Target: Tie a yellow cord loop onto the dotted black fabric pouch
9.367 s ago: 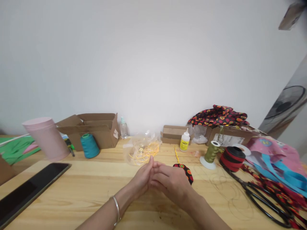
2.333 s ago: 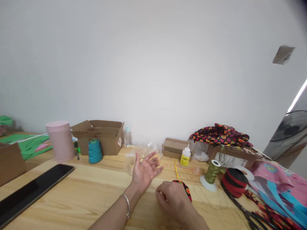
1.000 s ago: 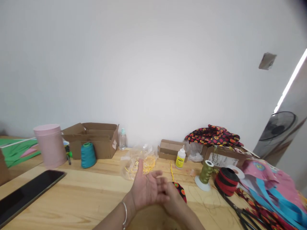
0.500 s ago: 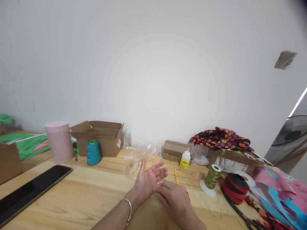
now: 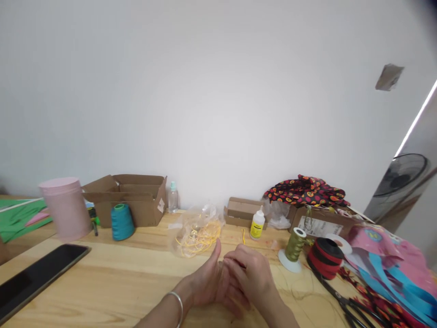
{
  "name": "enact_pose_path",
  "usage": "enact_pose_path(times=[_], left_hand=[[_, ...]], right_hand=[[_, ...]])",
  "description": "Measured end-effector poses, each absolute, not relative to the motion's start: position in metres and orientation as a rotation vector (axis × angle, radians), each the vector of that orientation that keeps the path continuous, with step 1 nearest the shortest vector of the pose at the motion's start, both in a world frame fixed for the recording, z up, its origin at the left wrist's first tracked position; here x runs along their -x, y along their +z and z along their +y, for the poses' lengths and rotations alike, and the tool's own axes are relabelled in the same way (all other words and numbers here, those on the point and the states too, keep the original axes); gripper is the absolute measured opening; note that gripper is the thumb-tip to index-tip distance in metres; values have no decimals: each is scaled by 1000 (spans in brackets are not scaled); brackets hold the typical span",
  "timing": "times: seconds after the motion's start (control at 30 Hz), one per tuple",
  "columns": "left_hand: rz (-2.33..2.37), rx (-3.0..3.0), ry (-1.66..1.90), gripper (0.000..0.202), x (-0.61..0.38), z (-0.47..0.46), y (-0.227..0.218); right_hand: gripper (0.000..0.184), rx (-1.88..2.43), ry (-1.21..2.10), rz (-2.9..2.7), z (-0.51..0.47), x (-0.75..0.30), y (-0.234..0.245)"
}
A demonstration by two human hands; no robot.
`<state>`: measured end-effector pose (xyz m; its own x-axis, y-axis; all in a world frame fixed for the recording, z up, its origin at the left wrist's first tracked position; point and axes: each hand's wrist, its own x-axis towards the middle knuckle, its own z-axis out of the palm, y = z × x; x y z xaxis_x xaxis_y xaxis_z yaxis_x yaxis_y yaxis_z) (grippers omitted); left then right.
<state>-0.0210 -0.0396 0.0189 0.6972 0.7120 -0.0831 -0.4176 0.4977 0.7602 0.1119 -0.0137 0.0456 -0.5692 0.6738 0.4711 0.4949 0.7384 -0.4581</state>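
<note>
My left hand [image 5: 212, 281] is open above the front of the table, thumb raised and fingers stretched out to the right. A silver bangle [image 5: 179, 304] circles its wrist. My right hand [image 5: 251, 278] meets it at the palm, thumb and fingers pinched together. Whatever that pinch holds is too small or too hidden to name. Just beyond the hands lies a clear plastic bag [image 5: 184, 228] with yellow cord [image 5: 205, 241] in it. A short piece of yellow braided cord [image 5: 243, 236] lies behind my right hand, next to a white glue bottle [image 5: 257, 224] with a yellow label.
On the left are a phone [image 5: 41, 278], a pink canister [image 5: 66, 209], a teal thread cone [image 5: 122, 222] and a cardboard box [image 5: 128, 205]. To the right stand an olive thread spool [image 5: 295, 246] and a red-and-black roll [image 5: 325, 258], with black scissors [image 5: 344, 303] in front.
My left hand has turned from palm up to more sideways, its fingers now lower and partly behind my right hand. The right hand stays pinched against it. The view has shifted slightly rightward.
</note>
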Motion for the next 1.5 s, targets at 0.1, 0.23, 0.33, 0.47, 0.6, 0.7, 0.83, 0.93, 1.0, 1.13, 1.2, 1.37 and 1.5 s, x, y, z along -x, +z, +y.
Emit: enact_pose_path(times=[0.1, 0.23, 0.33, 0.47, 0.6, 0.7, 0.83, 0.93, 1.0, 1.13, 1.2, 1.37, 1.5], left_hand=[[384, -825, 648, 104, 21, -39, 18], [345, -865, 494, 110, 17, -40, 13], [357, -879, 393, 109, 15, -43, 12], [358, -829, 429, 105, 17, -50, 21], [258, -698, 646, 95, 24, -52, 33], [160, -611, 906, 75, 29, -47, 37], [102, -536, 1223, 47, 37, -36, 36], [120, -478, 1352, 38, 42, -30, 32], [135, -449, 1394, 37, 45, -27, 30], [156, -427, 1427, 37, 45, -26, 28], [172, -429, 1427, 38, 44, -26, 28], [182, -454, 1421, 40, 42, -25, 26], [179, -435, 1432, 39, 41, -24, 26]], right_hand=[[16, 909, 468, -2250, -13, -112, 46], [18, 906, 665, -2162, -8, -109, 40], [22, 888, 897, -2099, -3, -106, 30], [24, 859, 1196, -2083, -1, -104, 20], [23, 824, 1214, -2130, -5, -101, 15], [19, 807, 1148, -2165, -9, -97, 12], [22, 786, 900, -2361, -18, -94, 13], [24, 749, 658, -2456, -23, -94, 19], [21, 750, 578, -2453, -25, -93, 23], [15, 806, 520, -2463, -24, -92, 27], [16, 831, 494, -2469, -24, -92, 25], [22, 894, 355, -2473, -24, -91, 22], [21, 875, 290, -2498, -26, -89, 26]])
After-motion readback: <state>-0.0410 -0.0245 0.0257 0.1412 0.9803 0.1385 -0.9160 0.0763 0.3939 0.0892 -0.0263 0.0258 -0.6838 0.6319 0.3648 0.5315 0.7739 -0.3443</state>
